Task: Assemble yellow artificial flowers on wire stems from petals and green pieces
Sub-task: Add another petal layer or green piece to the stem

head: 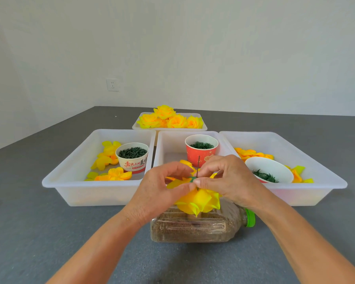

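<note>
Your left hand (162,187) and right hand (223,179) pinch a half-built yellow fabric flower (199,199) on its dark wire stem (198,166), near the grey tabletop's front edge. Several finished yellow blooms (168,119) fill the far white plastic tray (203,128); loose petals remain.

Both forearms fwd; left hand (162,186) & right hand (223,177) fingertip-pinching together, centre.
</note>
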